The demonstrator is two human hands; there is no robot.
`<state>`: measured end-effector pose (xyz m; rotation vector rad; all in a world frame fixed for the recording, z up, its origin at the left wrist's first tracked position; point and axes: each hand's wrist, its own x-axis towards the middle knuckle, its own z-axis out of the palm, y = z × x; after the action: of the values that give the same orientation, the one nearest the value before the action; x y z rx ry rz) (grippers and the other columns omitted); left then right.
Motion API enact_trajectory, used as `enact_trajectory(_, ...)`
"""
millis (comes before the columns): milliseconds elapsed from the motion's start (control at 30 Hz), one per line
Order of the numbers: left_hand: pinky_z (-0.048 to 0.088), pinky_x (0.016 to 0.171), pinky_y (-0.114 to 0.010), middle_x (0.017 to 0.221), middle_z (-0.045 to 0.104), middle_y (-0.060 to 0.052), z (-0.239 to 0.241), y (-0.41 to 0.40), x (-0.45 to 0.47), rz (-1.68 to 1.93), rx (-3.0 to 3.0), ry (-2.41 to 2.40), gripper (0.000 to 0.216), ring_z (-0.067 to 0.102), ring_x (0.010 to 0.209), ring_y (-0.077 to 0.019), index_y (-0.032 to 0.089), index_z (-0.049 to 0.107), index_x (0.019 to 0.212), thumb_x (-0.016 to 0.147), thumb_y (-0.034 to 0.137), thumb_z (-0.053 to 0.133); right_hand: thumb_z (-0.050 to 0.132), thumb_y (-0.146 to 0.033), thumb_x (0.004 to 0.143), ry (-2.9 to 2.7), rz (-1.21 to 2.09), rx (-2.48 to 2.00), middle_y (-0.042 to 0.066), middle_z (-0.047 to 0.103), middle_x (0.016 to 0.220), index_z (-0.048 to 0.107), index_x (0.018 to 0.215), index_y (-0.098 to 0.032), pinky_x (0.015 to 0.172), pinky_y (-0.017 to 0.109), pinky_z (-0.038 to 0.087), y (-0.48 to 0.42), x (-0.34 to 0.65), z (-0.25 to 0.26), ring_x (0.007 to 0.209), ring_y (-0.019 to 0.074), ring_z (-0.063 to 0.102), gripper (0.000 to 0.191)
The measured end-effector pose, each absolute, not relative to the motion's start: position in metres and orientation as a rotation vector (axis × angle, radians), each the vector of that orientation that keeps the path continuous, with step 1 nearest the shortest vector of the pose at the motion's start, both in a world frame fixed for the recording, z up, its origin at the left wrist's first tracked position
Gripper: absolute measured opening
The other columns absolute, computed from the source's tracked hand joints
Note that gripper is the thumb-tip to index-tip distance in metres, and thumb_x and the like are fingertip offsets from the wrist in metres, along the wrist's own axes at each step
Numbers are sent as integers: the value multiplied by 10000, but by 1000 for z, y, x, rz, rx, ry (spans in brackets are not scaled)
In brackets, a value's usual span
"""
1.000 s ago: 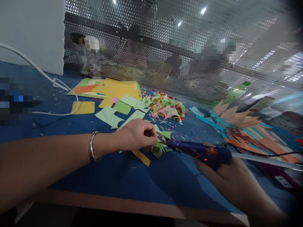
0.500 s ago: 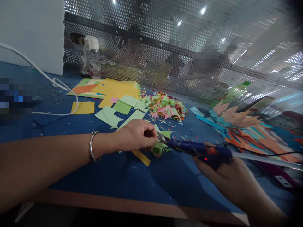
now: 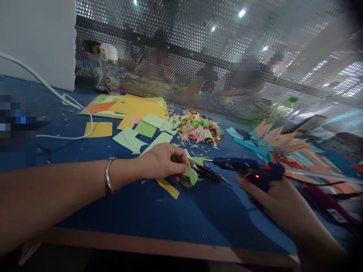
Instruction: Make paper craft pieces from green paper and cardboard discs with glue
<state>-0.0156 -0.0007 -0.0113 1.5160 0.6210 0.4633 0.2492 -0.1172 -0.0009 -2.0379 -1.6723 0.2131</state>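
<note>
My left hand (image 3: 163, 163) rests on the blue table (image 3: 170, 211) with its fingers pinched on a small folded green paper piece (image 3: 189, 176). A silver bracelet (image 3: 107, 175) circles that wrist. My right hand (image 3: 272, 196) grips a dark blue glue gun (image 3: 246, 166) with a red light on; its nozzle points left and hangs a short way right of the green piece, apart from it. Dark scissors (image 3: 207, 172) lie on the table between the green piece and the gun.
A yellow strip (image 3: 168, 187) lies under my left hand. Green and yellow sheets (image 3: 136, 113), a heap of coloured scraps (image 3: 198, 128), and orange and blue cut paper (image 3: 283, 147) cover the back. A white cable (image 3: 65, 102), a bottle (image 3: 109, 70) and a mesh screen (image 3: 198, 56) stand behind.
My right hand has drawn the glue gun back to the right and lifted it off the green paper piece. The scissors beneath now show. My left hand stays on the piece.
</note>
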Motion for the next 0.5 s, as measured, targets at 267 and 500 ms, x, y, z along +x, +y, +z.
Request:
enact_trajectory(267, 544, 705, -268, 645, 676, -14, -5, -3, -12, 504, 1146, 710, 59, 636, 599, -95, 117, 699, 641, 690, 106, 731, 669, -577, 789, -1212, 803, -1935, 52, 570, 524, 591, 513, -177, 503, 323, 432, -101, 289, -15, 465, 162, 523, 492)
enact_trajectory(500, 541, 803, -277, 681, 717, -33, 2, -2, -12, 543, 1030, 759, 70, 665, 649, -105, 115, 729, 682, 732, 84, 691, 669, -500, 815, -1093, 765, -2058, 82, 607, 565, 693, 618, -152, 533, 341, 467, -98, 303, -10, 516, 183, 575, 400)
